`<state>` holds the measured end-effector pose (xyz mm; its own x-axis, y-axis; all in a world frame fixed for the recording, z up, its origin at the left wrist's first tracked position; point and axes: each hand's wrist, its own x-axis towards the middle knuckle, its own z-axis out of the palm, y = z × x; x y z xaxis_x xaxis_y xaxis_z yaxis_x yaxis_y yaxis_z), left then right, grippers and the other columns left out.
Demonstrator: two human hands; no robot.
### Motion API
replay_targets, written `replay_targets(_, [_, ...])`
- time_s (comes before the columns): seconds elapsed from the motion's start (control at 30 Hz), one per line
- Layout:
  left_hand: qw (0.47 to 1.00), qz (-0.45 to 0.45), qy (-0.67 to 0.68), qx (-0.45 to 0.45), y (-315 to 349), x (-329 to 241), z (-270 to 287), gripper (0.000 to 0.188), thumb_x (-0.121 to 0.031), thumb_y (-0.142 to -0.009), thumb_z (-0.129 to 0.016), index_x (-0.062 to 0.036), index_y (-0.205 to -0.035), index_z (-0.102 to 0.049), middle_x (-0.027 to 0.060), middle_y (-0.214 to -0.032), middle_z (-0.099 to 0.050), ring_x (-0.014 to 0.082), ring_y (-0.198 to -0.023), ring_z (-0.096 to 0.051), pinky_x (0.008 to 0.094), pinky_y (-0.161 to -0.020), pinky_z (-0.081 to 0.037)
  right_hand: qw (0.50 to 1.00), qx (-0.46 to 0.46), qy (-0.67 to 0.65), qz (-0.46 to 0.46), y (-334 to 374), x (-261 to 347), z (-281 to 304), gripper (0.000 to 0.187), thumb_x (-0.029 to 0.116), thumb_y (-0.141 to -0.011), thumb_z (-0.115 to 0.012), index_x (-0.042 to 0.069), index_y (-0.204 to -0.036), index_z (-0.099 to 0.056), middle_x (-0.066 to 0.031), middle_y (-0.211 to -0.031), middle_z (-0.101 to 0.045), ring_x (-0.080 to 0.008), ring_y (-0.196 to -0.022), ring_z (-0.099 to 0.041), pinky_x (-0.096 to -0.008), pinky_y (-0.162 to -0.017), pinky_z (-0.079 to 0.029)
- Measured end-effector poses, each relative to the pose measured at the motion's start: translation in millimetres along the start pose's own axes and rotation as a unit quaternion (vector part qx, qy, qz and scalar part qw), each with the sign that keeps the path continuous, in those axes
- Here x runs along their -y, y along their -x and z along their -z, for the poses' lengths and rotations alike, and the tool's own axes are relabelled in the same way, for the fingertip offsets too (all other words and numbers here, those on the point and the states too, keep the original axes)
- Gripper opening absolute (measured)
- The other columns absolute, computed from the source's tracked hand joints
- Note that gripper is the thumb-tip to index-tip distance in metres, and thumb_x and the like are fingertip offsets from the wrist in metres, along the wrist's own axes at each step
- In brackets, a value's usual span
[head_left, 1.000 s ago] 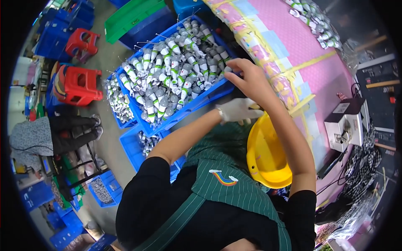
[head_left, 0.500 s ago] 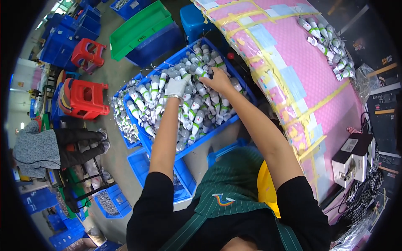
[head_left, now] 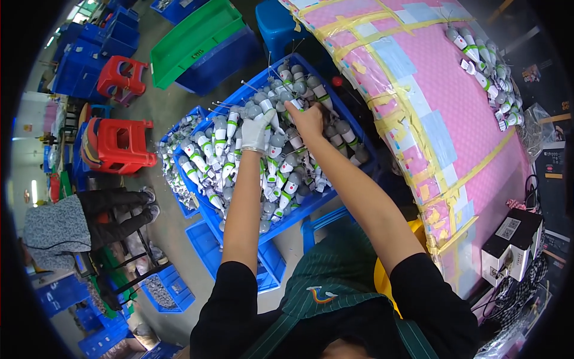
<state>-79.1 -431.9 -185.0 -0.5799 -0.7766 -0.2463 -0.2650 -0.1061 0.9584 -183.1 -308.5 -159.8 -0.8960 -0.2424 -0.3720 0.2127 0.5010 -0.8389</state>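
A blue crate (head_left: pixel 297 206) in front of me is heaped with grey-headed, white bulb-shaped pieces (head_left: pixel 288 190) with green bands. Some carry thin wires. My left hand (head_left: pixel 256 131), in a white glove, reaches into the middle of the heap with its fingers closed down among the pieces; whatever they grip is hidden. Just right of it is my bare right hand (head_left: pixel 307 122). Its thumb points toward the glove and its fingers curl in over the heap, their tips out of sight. Pieces lie all around both hands, which are slightly apart.
More bulb-shaped pieces (head_left: pixel 493 84) lie on the pink padded, taped surface (head_left: pixel 430 90) at right, with a black-and-white box (head_left: pixel 511 245) nearer me. Beyond the crate stands a green bin (head_left: pixel 197 45) on a blue one. Red stools (head_left: pixel 122 143) and a seated person (head_left: pixel 57 230) are at left.
The view has shifted slightly. My right hand has turned, and its fingers now curl lower over the pieces. My gloved left hand stays in the heap.
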Motion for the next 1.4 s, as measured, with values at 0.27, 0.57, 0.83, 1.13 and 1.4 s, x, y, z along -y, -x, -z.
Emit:
replay_targets(0.27, [0.976, 0.144, 0.105, 0.126, -15, -12, 6, 0.045, -0.030, -0.079, -0.081, -0.0003, -0.110, -0.068, 0.0053, -0.102, -0.067, 0.0149, -0.087, -0.062, 0.0297, -0.074, -0.050, 0.994, 0.104, 0.033, -0.013, -19, -2, -6, 0.078, 0.058, -0.064, -0.081, -0.008, -0.103, -0.066, -0.0279, -0.107, -0.066, -0.0403, -0.103, -0.065, -0.0441, -0.089, -0.051])
replay_targets(0.57, [0.959, 0.047, 0.233, 0.157, -2, 1, 1, 0.044, -0.005, -0.074, -0.081, -0.0113, -0.114, -0.064, 0.0016, -0.106, -0.066, 0.0158, -0.093, -0.063, 0.0310, -0.080, -0.052, 0.992, 0.080, 0.031, 0.090, -13, -8, -1, 0.092, 0.053, -0.068, -0.079, -0.006, -0.131, -0.045, -0.0290, -0.123, -0.060, -0.0416, -0.114, -0.060, -0.0459, -0.095, -0.047])
replay_targets(0.83, [0.941, 0.075, 0.272, 0.187, -9, 1, 10, 0.033, -0.006, -0.082, -0.075, -0.0091, -0.113, -0.066, 0.0022, -0.105, -0.067, 0.0152, -0.094, -0.064, 0.0299, -0.080, -0.052, 0.975, 0.171, -0.116, 0.077, -16, -6, -3, 0.094, 0.041, -0.067, -0.082, -0.005, -0.138, -0.041, -0.0266, -0.126, -0.059, -0.0359, -0.118, -0.058, -0.0400, -0.100, -0.045])
replay_targets(1.13, [0.910, 0.045, 0.350, 0.218, 45, -29, 18, 0.025, -0.009, -0.081, -0.071, -0.0100, -0.105, -0.062, 0.0017, -0.098, -0.065, 0.0171, -0.089, -0.062, 0.0327, -0.082, -0.051, 0.954, 0.219, -0.134, 0.157, 12, -10, 9, 0.084, 0.026, -0.074, -0.079, -0.001, -0.143, -0.040, -0.0193, -0.132, -0.057, -0.0265, -0.118, -0.057, -0.0345, -0.102, -0.042])
replay_targets(1.4, [0.952, -0.097, 0.252, 0.147, 72, -49, 39, 0.041, -0.011, -0.078, -0.075, -0.0107, -0.117, -0.062, -0.0014, -0.100, -0.062, 0.0128, -0.090, -0.060, 0.0291, -0.081, -0.049, 0.934, 0.214, -0.154, 0.241, 48, 8, 12, 0.092, 0.034, -0.071, -0.079, 0.004, -0.146, -0.037, -0.0222, -0.126, -0.061, -0.0324, -0.116, -0.059, -0.0380, -0.099, -0.044])
